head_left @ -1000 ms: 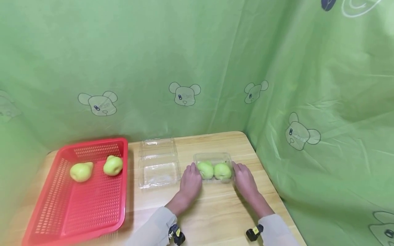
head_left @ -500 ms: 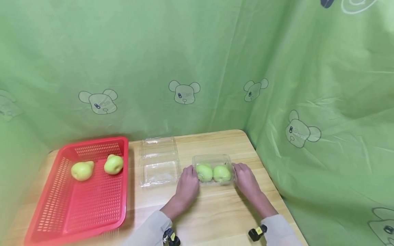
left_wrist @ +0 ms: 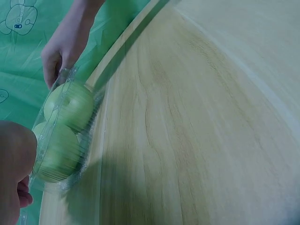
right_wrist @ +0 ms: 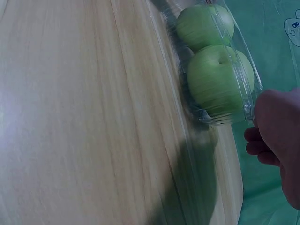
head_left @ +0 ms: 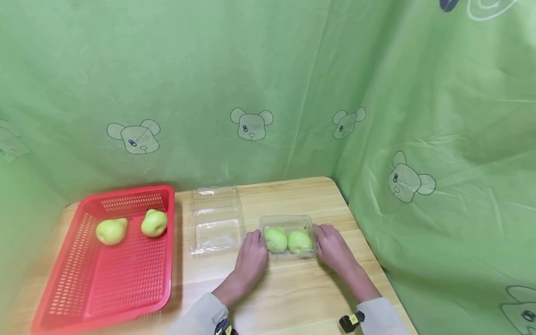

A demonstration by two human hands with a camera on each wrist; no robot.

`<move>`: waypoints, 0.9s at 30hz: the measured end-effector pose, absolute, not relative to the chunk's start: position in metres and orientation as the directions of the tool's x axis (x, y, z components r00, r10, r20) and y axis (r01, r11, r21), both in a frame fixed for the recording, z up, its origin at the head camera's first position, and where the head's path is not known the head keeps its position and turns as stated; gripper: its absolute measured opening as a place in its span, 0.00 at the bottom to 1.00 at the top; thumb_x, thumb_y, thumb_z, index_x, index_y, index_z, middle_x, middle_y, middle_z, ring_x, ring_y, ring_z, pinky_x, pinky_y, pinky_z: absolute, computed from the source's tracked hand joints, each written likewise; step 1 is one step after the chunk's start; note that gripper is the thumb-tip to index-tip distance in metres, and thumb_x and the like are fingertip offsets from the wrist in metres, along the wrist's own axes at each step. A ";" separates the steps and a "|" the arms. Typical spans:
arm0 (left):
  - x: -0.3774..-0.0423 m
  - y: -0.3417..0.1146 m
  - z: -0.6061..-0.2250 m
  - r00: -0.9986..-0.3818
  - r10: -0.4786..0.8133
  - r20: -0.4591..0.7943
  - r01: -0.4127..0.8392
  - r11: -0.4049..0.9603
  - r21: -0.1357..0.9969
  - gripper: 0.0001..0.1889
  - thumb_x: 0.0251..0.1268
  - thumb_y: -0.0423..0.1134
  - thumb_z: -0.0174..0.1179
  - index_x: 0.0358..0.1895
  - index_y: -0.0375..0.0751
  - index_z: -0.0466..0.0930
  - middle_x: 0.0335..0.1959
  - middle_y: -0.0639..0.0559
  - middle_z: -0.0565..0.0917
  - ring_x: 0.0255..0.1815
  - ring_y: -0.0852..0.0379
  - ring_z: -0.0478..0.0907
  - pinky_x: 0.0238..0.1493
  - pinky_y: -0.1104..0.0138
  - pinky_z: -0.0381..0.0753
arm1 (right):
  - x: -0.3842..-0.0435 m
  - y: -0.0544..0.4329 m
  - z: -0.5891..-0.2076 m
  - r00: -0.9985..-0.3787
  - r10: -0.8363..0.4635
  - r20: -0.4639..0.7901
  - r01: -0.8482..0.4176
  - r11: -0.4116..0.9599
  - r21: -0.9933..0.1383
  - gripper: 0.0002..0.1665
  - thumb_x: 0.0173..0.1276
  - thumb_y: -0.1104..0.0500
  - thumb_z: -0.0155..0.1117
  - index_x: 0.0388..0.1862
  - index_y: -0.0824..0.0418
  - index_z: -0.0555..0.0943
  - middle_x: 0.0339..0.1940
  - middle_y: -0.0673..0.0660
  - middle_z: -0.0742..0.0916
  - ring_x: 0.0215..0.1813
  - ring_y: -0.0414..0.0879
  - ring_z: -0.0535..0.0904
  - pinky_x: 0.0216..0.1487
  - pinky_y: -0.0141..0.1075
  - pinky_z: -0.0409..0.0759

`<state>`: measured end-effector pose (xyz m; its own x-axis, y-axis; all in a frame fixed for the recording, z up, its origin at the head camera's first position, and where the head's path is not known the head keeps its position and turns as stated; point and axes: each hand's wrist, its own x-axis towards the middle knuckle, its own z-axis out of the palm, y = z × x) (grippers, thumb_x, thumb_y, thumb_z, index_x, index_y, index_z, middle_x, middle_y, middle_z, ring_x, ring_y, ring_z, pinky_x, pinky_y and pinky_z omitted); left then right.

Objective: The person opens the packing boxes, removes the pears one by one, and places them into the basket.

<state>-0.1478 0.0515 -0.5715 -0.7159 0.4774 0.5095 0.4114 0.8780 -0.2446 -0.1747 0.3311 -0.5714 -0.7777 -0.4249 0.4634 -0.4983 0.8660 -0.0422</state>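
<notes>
A clear plastic clamshell box [head_left: 288, 221] with two round green fruits [head_left: 299, 242] inside is held between both hands over the right part of the table. Its lid lies over the fruits. My left hand [head_left: 252, 256] grips the left end, fingers curled at the edge. At the other end my right hand [head_left: 333, 246] pinches the rim; in the right wrist view its fingers [right_wrist: 262, 152] curl below the box's edge. From the left wrist view, the box [left_wrist: 70, 96] looks tilted by the camera angle, and the left thumb side hides part of its near end.
An open, flat-lying clear clamshell [head_left: 215, 232] is left of the hands. Farther left stands a red plastic basket [head_left: 167, 279] with two yellow-green pears [head_left: 112, 231] in it. Green curtain [head_left: 268, 70] hangs behind the wooden table [head_left: 289, 298] and at its sides.
Both hands have drawn the filled box a little toward the person and slightly left. The basket, its pears and the other clamshell stay in place.
</notes>
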 end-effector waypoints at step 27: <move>-0.128 0.053 -0.554 -0.981 0.106 0.162 0.192 0.633 0.750 0.22 0.77 0.27 0.48 0.70 0.23 0.71 0.69 0.26 0.74 0.68 0.33 0.79 0.63 0.59 0.85 | -0.179 0.329 -0.556 -0.800 -0.479 0.362 -0.530 0.847 -0.050 0.25 0.63 0.72 0.67 0.60 0.77 0.80 0.44 0.67 0.88 0.46 0.58 0.86 0.49 0.46 0.91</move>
<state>-0.1280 0.0530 -0.5536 -0.9811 0.1061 0.1621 0.1923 0.6329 0.7500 -0.1787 0.3293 -0.5559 -0.7998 -0.4791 0.3616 -0.5297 0.8467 -0.0499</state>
